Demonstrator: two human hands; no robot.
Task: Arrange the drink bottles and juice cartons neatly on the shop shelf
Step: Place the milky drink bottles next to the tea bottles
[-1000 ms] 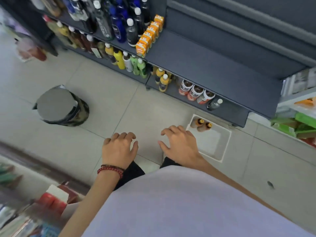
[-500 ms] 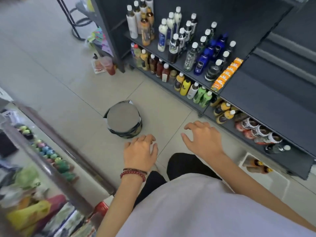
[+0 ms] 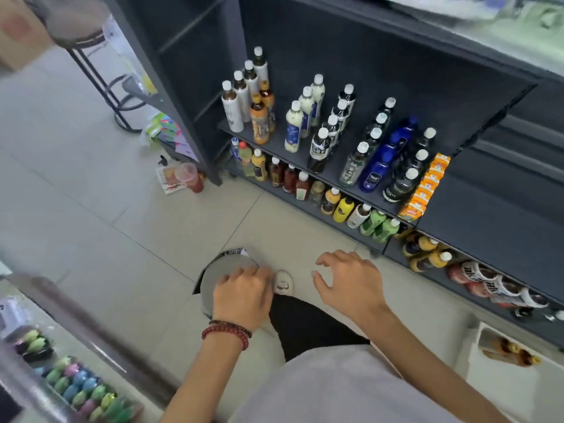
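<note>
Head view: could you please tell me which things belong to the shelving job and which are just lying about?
Job: bottles, juice cartons, shelf, tray of spare bottles.
Lying about: stool, cup, bin.

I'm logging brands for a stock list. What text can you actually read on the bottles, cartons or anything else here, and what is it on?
Nothing reads with certainty.
Front orange juice carton: rounded letters, too blurred.
Black-labelled bottle: white characters, too small.
Front blue bottle: white label print, blurred.
Sheet beside the round stool: QR-like pattern, no legible words.
</note>
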